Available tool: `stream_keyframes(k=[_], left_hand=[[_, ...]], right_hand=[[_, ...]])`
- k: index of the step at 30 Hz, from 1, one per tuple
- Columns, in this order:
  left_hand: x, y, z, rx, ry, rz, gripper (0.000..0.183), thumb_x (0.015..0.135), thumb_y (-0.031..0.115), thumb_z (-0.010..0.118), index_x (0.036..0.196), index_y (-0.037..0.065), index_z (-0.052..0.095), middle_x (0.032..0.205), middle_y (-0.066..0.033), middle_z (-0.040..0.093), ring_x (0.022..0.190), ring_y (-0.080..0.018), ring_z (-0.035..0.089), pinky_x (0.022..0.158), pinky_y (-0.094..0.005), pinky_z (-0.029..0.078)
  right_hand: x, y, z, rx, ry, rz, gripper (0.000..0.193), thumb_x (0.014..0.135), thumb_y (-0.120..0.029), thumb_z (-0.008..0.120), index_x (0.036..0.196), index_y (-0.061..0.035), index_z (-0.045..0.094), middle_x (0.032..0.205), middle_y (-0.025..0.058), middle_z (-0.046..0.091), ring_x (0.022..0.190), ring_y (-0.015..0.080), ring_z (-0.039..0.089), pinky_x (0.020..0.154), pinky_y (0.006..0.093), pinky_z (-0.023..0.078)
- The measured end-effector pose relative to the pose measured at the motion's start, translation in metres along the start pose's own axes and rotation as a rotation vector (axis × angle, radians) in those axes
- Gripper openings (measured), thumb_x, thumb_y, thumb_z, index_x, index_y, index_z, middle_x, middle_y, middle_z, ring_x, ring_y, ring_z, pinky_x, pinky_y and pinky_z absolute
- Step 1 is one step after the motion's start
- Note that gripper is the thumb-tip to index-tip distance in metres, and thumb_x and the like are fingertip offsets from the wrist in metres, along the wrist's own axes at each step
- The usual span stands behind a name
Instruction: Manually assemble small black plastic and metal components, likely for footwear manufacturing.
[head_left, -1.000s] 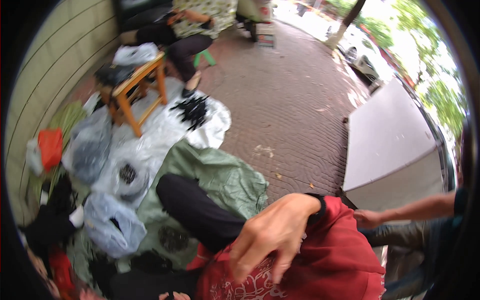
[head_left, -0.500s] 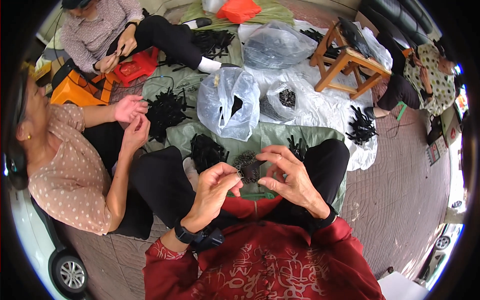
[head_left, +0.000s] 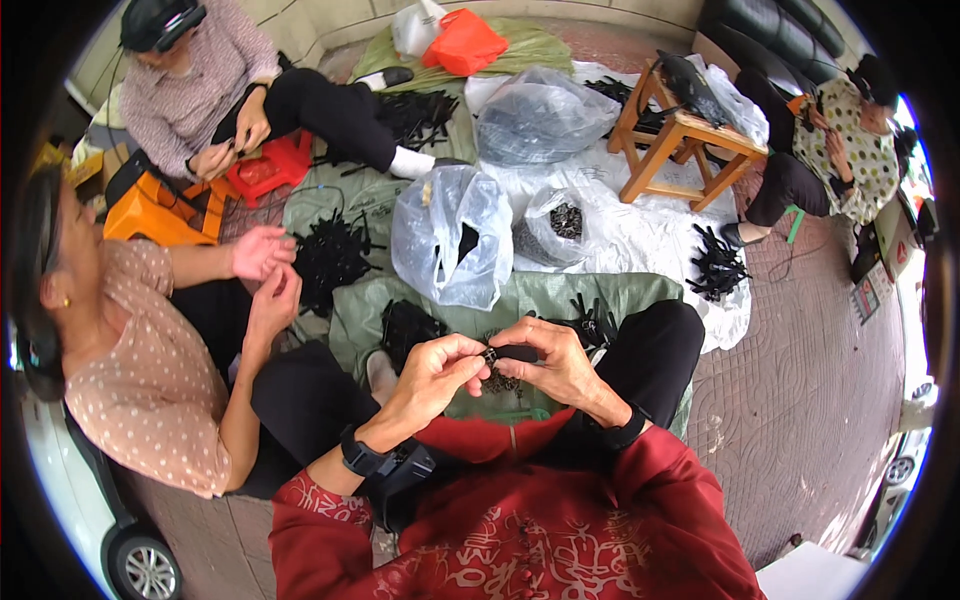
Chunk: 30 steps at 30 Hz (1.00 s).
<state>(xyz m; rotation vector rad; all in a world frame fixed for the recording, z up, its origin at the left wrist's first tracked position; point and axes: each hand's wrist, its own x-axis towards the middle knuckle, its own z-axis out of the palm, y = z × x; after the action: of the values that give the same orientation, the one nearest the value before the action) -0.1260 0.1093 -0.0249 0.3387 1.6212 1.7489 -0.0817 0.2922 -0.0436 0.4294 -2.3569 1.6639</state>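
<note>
My two hands meet above my lap. My left hand (head_left: 437, 375) pinches a small metal piece (head_left: 489, 356), too small to make out its exact kind. With thumb and fingers, my right hand (head_left: 562, 368) grips a short black strip (head_left: 517, 353), whose end touches the metal piece. Below the hands, partly hidden by them, lies a heap of small metal pieces (head_left: 502, 384) on a green sheet (head_left: 450, 292). Bundles of black strips (head_left: 590, 324) lie just beyond my hands, one to the right and another (head_left: 406, 330) to the left.
A clear plastic bag (head_left: 450, 225) and an open bag of small metal pieces (head_left: 565, 222) stand ahead. Farther right is a wooden stool (head_left: 690, 130). A person (head_left: 150, 370) sits close on my left; two others sit farther off, at the far left and far right.
My hands, apart before, have come together. The black strip in my right hand now meets the metal piece in my left. The view has shifted slightly.
</note>
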Motion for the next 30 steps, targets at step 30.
stream_keyframes(k=[30], left_hand=[[0.062, 0.013, -0.036, -0.025, 0.046, -0.011, 0.006, 0.081, 0.006, 0.053, 0.08, -0.001, 0.054, 0.069, -0.0061, 0.056, 0.053, -0.0092, 0.052, 0.049, -0.0214, 0.045]], right_hand=[[0.059, 0.023, 0.002, -0.15, 0.002, -0.102, 0.04, 0.06, -0.01, 0.073, 0.097, -0.009, 0.059, 0.082, 0.0062, 0.05, 0.073, 0.0221, 0.052, 0.063, 0.0312, 0.046]])
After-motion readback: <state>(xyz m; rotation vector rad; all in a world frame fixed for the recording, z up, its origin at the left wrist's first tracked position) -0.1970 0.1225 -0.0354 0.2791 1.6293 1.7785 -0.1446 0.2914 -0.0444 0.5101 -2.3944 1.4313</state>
